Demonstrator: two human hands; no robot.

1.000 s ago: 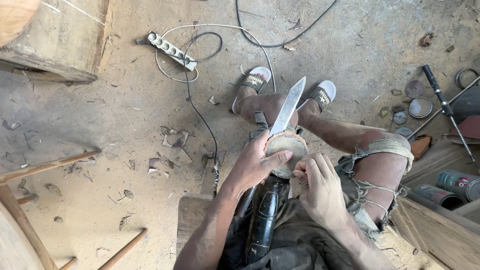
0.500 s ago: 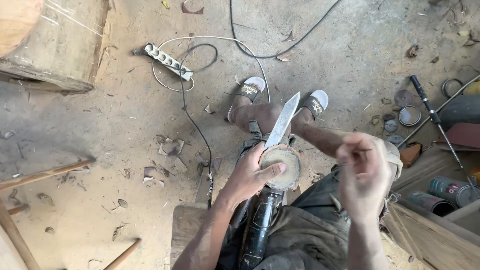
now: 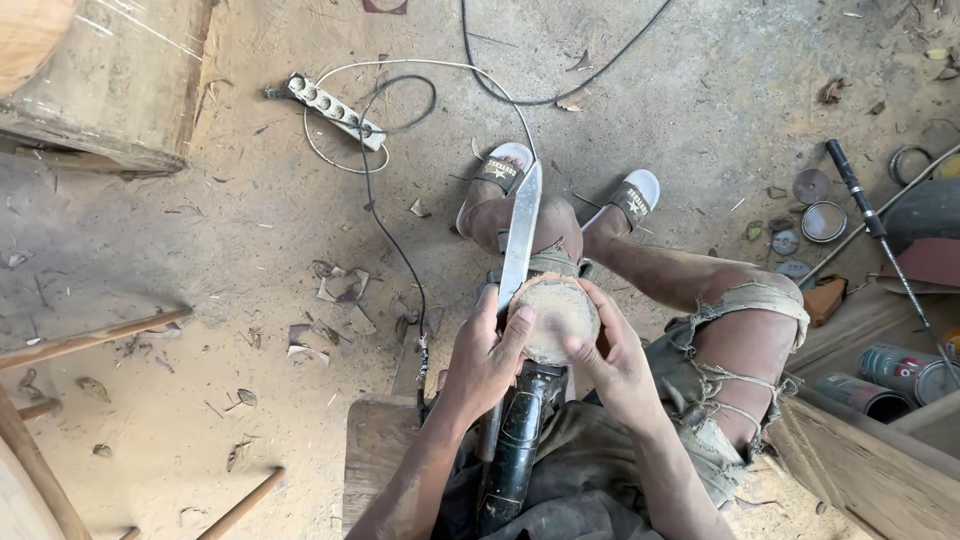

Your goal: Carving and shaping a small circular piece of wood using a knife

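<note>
Dirt floor: two hands (image 3: 545,355) grip one wooden disc (image 3: 556,318).

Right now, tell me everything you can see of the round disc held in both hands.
The round disc is tan and rough-faced, seemingly wood or fibre, with a darker worn rim. It sits face-up over a black power tool in the lap. The left hand grips its left edge, the right hand its right. A long metal blade lies against its upper left edge, pointing away toward the feet.

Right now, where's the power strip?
In the head view, the power strip lies on the dirt floor at upper left, beside the wooden block, beyond the left hand.
</note>
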